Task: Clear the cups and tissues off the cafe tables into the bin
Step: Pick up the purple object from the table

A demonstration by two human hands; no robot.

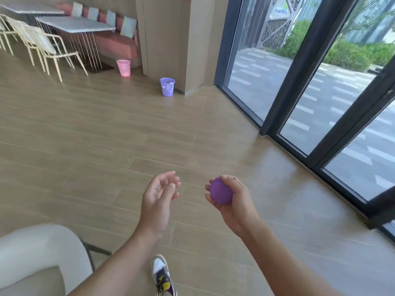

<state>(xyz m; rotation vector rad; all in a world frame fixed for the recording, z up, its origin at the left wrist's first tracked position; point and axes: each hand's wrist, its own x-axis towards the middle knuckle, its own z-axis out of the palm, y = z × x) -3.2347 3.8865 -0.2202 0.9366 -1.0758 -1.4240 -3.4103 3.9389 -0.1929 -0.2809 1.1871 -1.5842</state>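
Nearest the person, low left: a pale upholstered seat (32,248).

Right hand (232,201): fingers and thumb are curled round a round purple matte item (220,190), held in the air in front of the body. It is probably a plastic cup seen base-on, but the shape cannot be confirmed. Left hand (158,199): palm up, fingers relaxed, holding nothing.

Handling assessment: the item appears light, since one hand carries it without support. The smooth skin may slip, and a thin wall would dent under a hard squeeze. The present wrap round its girth is adequate, and moderate pressure is advised.

Further off, across the wood-look floor (106,135), a lilac mesh plastic bin (167,86) stands beside the pillar with pale waste inside. A pink mesh plastic bin (123,67) stands beyond it. Farthest is a white-topped bench (74,24), and nothing can be made out on it.
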